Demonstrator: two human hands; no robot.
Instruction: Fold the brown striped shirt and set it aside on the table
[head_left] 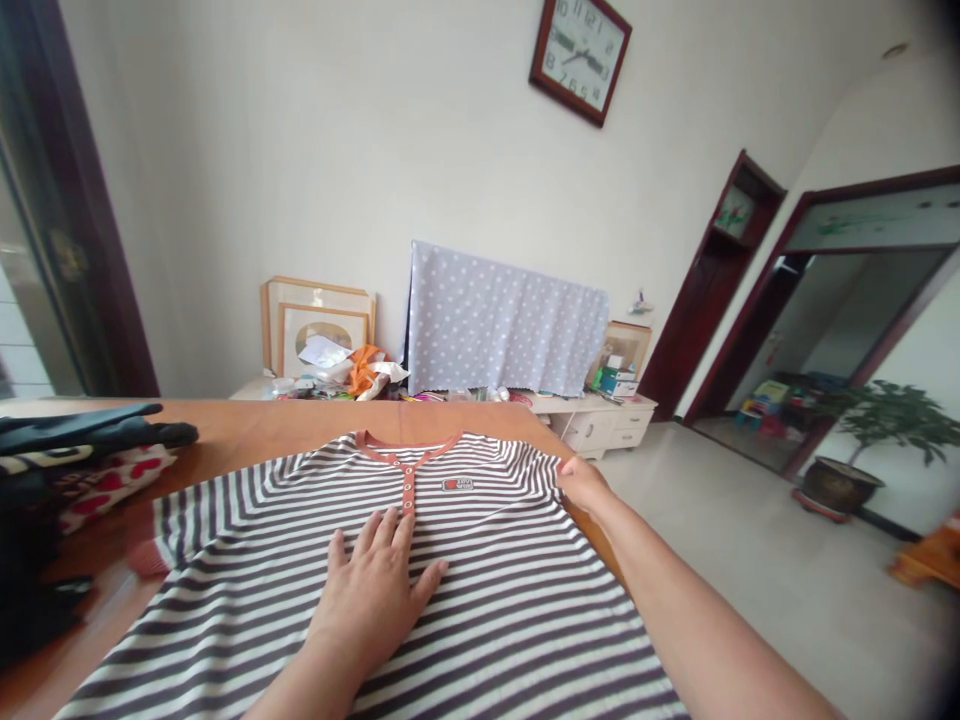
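Observation:
A black-and-white striped T-shirt lies spread front side up on the wooden table, its collar toward the far edge. Its neckband and button placket are rust-coloured, and a small patch sits on the chest. My left hand rests flat on the shirt front just below the placket, fingers spread. At the shirt's right sleeve, my right hand has its fingers closed on the fabric near the table's right edge. Part of that sleeve is hidden behind the hand.
Dark and patterned clothes are piled on the left of the wooden table. Beyond it stand a low white cabinet, a polka-dot cloth cover and picture frames. A potted plant stands on the floor at right.

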